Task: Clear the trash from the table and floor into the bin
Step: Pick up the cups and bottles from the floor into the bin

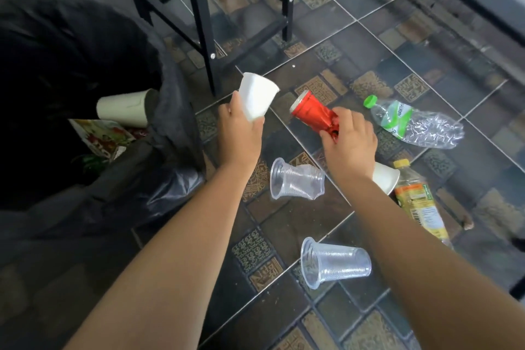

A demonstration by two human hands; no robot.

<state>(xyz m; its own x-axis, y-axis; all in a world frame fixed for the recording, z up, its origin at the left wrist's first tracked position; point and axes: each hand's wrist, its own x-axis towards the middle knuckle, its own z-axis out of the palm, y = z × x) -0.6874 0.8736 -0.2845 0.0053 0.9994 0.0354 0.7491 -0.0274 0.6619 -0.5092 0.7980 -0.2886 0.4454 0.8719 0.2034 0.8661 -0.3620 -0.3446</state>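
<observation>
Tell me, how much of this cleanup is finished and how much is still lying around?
Partly done: the bin already holds a paper cup and a printed wrapper. In hand: the left hand holds a white cup, the right hand grips a crushed red can. Left on the floor: two clear cups, a water bottle, a tea bottle, a white cup. The table isn't visible.

2 bare forearms, left hand (pixel 240 129) and right hand (pixel 350 148), without sleeves, gloves, or jewellery.
</observation>
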